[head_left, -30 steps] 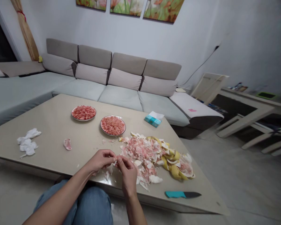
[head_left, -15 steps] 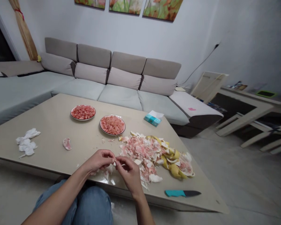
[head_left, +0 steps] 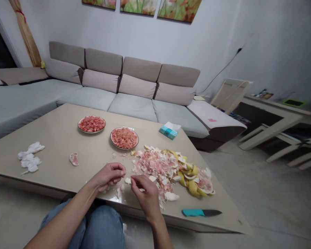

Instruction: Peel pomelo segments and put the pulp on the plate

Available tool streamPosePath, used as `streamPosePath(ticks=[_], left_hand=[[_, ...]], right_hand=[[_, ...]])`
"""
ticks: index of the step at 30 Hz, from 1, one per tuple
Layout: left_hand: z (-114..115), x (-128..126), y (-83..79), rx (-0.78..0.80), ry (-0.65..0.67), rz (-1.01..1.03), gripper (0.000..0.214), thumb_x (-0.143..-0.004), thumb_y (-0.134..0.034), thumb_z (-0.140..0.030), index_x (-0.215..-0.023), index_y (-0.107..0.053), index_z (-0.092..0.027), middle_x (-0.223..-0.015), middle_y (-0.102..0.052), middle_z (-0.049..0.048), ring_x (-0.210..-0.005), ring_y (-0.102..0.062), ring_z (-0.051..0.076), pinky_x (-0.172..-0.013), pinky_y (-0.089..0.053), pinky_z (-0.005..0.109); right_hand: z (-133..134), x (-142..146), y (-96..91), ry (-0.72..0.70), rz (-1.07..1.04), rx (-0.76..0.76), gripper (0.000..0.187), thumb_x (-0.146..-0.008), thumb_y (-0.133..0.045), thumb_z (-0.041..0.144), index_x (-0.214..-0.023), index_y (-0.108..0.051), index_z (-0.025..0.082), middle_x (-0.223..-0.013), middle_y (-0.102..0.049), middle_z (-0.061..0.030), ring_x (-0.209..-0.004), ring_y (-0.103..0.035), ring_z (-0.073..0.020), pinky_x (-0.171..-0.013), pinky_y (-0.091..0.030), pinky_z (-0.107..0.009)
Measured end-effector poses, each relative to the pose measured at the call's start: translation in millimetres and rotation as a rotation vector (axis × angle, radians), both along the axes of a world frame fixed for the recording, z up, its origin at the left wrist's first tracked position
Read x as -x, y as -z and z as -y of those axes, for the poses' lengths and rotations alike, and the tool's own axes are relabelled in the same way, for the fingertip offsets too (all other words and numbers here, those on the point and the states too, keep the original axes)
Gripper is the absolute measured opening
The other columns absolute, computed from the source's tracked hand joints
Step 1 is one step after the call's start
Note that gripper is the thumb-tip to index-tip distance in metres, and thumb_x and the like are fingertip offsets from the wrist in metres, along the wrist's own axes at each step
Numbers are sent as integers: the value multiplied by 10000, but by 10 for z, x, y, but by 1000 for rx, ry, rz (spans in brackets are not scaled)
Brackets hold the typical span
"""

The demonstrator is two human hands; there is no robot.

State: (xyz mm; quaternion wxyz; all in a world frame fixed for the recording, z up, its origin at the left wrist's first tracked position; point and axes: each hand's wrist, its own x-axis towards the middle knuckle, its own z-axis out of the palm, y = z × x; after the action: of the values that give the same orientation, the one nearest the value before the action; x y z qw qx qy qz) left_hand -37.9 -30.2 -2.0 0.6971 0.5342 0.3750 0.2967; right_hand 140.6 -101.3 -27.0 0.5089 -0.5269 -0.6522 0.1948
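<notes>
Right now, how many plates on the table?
2. The left plate is farther from the peel heap; the right plate is closer to it. No sign of any hidden.

Dim light, glare on table (head_left: 98,148), blurred edges

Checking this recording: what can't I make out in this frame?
All in the head view:
Left hand: whether it pinches anything; too small, partly behind curled fingers.
Right hand: whether its palm side holds anything; its back hides that.
Peel pile: what lies underneath; the top layer covers it.
Wall pictures: tops cut off by the upper edge.
Small items, far right: blurred.
</notes>
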Motion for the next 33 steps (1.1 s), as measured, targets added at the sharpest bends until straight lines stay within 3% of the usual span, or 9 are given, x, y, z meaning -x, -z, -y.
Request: streamPosePath(ticks=[5,10,13,15,19,24,28,31,33], left_hand=[[-35,63,13,-102,-50,-100,319,-737,-650,-462,-697,-620,-147,-539,-494,-49,-431,-323,70,-401,-191,197],[-63,-33,175,-304,-184,-206,140,-677,-706,-281,-746,-717,-161,-718,-654,-3,-648,-512,133,-604,-364,225],[-67,-68,217,-345,-207,-236,121,-694,-691,-271,-639,-711,-165,-628,-635,-9,-631,-506,146,-628,-360,244],[-56,-76,203,-344,-193,-226,154,-702,-693,-279,-597,-708,-168,-592,-631,-11,-613,-504,148,-625,-359,248],[-21,-87,120,-297,-183,-131,105,-669,-735,-220,-765,-759,-185,-761,-706,-3,-689,-543,145,-667,-382,234],[-40,-98,148,-81,-276,45,161,-742,-726,-309,-749,-716,-149,-728,-672,17,-623,-542,119,-562,-396,207],[-164,-76,291,143,-432,206,172,-874,-612,-292,-876,-653,-125,-798,-645,35,-640,-583,103,-580,-468,215],[-247,-60,358,247,-500,294,174,-915,-574,-281,-980,-625,-127,-912,-654,39,-742,-631,140,-659,-544,298],[-266,-58,358,278,-527,335,137,-914,-578,-242,-981,-617,-130,-950,-656,43,-790,-644,150,-697,-562,317]], right_hand=[[23,-108,25,22,-11,38,140,-872,-620,242,-941,-738,209,-877,-727,-74,-772,-681,-200,-619,-563,-275],[14,-40,17,-6,-41,47,144,-858,-646,260,-963,-731,211,-885,-717,-67,-774,-680,-190,-629,-576,-267],[12,-1,33,-11,-54,57,153,-864,-633,262,-978,-719,210,-881,-711,-62,-771,-677,-184,-640,-579,-265],[16,10,42,-3,-64,68,151,-863,-627,264,-980,-703,203,-874,-707,-59,-766,-676,-181,-648,-578,-265],[27,17,45,12,-77,104,108,-860,-624,279,-899,-676,192,-821,-699,-47,-733,-671,-173,-643,-566,-254],[-33,4,121,0,-77,173,149,-870,-595,304,-888,-680,184,-773,-707,-41,-672,-672,-172,-590,-548,-247],[-392,-4,162,-23,-29,209,156,-847,-604,286,-824,-706,171,-693,-705,-25,-585,-658,-169,-542,-525,-253],[-947,7,51,0,21,191,129,-843,-639,262,-828,-704,151,-709,-696,-19,-653,-666,-173,-641,-540,-294],[-1378,11,-85,16,38,175,141,-890,-636,271,-920,-669,137,-857,-694,-27,-753,-664,-163,-720,-550,-337]])
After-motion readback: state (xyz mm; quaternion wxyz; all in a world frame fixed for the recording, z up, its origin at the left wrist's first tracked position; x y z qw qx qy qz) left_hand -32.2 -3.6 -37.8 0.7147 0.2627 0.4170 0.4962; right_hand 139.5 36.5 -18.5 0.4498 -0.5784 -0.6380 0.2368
